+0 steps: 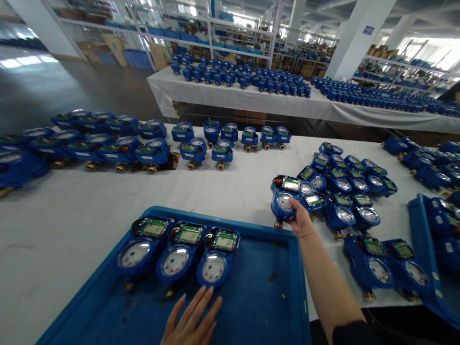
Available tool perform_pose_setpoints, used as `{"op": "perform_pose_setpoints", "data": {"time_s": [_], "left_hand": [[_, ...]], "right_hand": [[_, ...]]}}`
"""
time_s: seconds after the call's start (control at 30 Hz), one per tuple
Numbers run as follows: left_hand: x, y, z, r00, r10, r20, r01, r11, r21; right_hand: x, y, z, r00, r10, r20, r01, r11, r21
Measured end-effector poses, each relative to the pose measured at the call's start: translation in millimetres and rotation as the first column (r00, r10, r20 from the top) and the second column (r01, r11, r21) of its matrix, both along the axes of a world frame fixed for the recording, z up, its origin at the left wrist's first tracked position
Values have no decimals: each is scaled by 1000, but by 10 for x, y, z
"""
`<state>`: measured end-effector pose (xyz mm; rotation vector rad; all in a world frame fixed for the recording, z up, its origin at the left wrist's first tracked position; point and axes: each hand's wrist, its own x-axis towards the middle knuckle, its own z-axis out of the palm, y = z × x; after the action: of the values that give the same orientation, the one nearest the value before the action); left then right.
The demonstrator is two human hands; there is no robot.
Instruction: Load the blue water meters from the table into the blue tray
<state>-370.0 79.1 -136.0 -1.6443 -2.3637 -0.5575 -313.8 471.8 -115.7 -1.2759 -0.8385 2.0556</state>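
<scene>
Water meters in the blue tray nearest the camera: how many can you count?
3, side by side along the far end of the tray: left meter, middle meter, right meter, beyond the left hand. None appears hidden.

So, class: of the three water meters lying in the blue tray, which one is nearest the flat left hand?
The rightmost meter; the left hand's fingertips almost reach it.

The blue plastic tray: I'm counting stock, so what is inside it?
Three blue water meters sit side by side in the blue plastic tray; the left hand covers part of its floor.
</scene>
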Motion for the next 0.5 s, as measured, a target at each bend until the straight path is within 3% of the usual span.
{"op": "perform_pose_setpoints", "data": {"time_s": [0.1, 0.17, 0.23, 0.33, 0.5], "left_hand": [[-211, 254, 12, 997, 22, -73, -25, 998, -50], [-313, 379, -21, 996, 2, -88, -8, 997, -72], [-367, 440, -66, 996, -20, -87, 15, 998, -68], [-374, 441, -118, 998, -24, -54, 22, 999, -35], [-341, 413, -126, 1000, -1, 7, 1, 1000, -3]], "right_hand": [[300, -510, 234, 995, -16, -97, 11, 999, -51], [491, -955, 268, 991, -52, -127, 37, 993, -113], [626, -1393, 194, 992, -44, -122, 27, 990, -137], [692, -1872, -11, 998, -9, -70, 5, 998, -58], [630, -2129, -161, 998, -62, 25, 61, 998, 28]]}}
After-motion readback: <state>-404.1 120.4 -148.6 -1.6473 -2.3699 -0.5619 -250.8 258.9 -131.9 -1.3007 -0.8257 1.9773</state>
